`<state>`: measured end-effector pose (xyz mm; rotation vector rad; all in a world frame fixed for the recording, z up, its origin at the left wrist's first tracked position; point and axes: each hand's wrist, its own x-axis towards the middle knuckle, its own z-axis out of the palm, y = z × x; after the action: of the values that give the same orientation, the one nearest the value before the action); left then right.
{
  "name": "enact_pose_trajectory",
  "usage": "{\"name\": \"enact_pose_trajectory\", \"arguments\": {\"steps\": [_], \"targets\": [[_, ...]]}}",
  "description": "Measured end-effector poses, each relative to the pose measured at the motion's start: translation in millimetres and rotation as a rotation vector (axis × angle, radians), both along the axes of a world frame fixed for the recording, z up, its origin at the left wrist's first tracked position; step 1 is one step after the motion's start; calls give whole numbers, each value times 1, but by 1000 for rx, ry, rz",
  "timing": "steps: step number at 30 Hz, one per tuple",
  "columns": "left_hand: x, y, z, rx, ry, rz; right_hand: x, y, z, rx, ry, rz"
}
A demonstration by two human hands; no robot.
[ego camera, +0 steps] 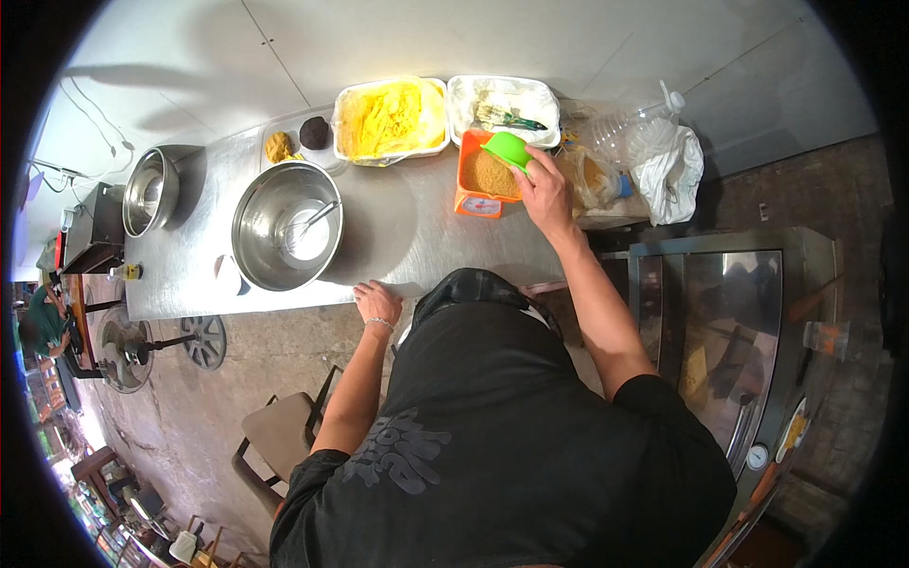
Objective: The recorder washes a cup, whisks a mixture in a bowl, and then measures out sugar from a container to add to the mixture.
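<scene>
My right hand (547, 188) grips a bright green plastic cup (505, 149) by its near edge. The cup is tilted over the orange pan (469, 145) of a kitchen scale, and its inside is hidden. Light brown granular stuff (490, 176) fills the pan. Below the pan, the scale's dial (481, 206) faces me. My left hand (378, 304) rests on the front edge of the metal table (412, 234), holding nothing. To its upper left stands a large steel bowl (245, 220) with a wire whisk (312, 221) leaning inside.
Behind are a tub of yellow paste (390, 113) and a white tub (461, 106) holding a green-handled brush (518, 121). A smaller steel bowl (170, 199) stands left. Plastic jugs (625, 135) and a white bag (671, 177) crowd the right. A glass-doored oven (731, 341) and a chair (277, 433) flank me.
</scene>
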<state>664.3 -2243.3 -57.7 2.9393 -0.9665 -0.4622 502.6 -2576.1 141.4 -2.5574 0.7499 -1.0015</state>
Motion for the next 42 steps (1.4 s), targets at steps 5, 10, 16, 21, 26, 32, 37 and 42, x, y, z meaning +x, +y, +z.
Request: {"name": "enact_pose_trajectory", "arguments": {"steps": [5, 10, 16, 21, 26, 32, 37, 42], "targets": [[1, 1, -1, 2, 13, -4, -1, 6, 2, -21, 26, -8], [1, 3, -1, -5, 11, -8, 0, 12, 8, -215, 58, 48], [3, 6, -2, -14, 30, -15, 0, 15, 13, -278, 68, 58], [7, 7, 6, -40, 76, -30, -1, 18, 25, -283, 26, 31], [9, 7, 5, -36, 79, -36, -2, 17, 28, -22, -85, -53], [9, 3, 10, -21, 98, -42, -11, -14, 8, 635, -477, -251], [9, -2, 10, 13, 126, -32, -41, -50, 6, 1347, -917, -252], [7, -8, 10, 68, 82, -19, -109, -106, -9, 1353, -1080, -329]]}}
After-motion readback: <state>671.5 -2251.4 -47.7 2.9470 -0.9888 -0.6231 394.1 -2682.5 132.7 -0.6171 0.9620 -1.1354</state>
